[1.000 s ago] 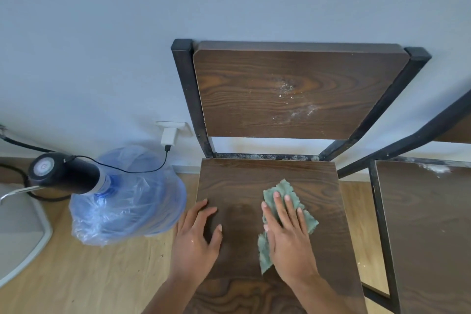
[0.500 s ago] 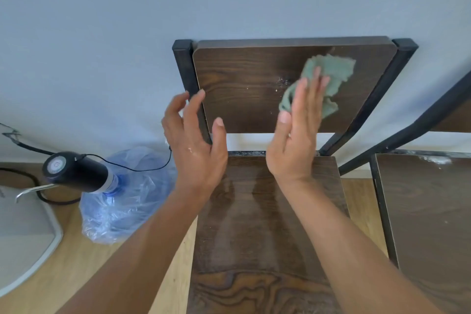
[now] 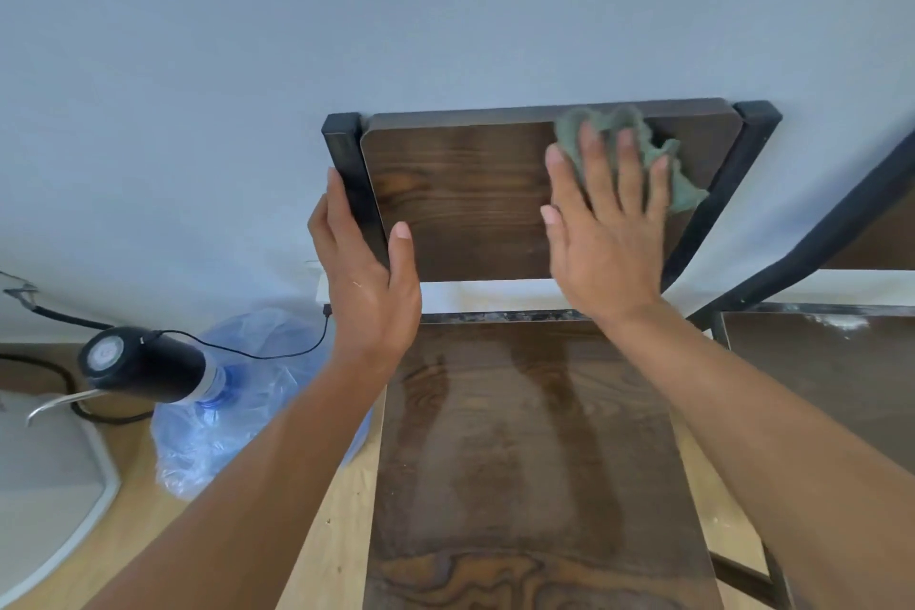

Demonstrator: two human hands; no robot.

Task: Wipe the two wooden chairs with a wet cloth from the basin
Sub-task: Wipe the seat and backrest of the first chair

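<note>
Your right hand (image 3: 606, 233) lies flat against the backrest (image 3: 465, 203) of the chair (image 3: 525, 451), fingers spread and straight, not curled, pressing the cloth (image 3: 681, 183) to the wood. The cloth sits under your fingertips and upper palm, at the backrest's upper right; its crumpled green edge sticks out above the fingertips and off to the right of your little finger, near the right post (image 3: 713, 203). You are pinning it with an open hand, not gripping it. Your left hand (image 3: 369, 282) clasps the left post (image 3: 349, 183): the thumb lies across the front of the backrest's left edge and the fingers wrap behind the post, mostly hidden. The seat below shows damp, streaked patches. A second chair (image 3: 837, 372) stands just beside on the right, with white dust at the back of its seat. On the floor to the left lies a blue water bottle (image 3: 237, 401) with a black pump (image 3: 143, 364) on its neck, and a pale basin rim (image 3: 94, 485) shows at the left edge.
</note>
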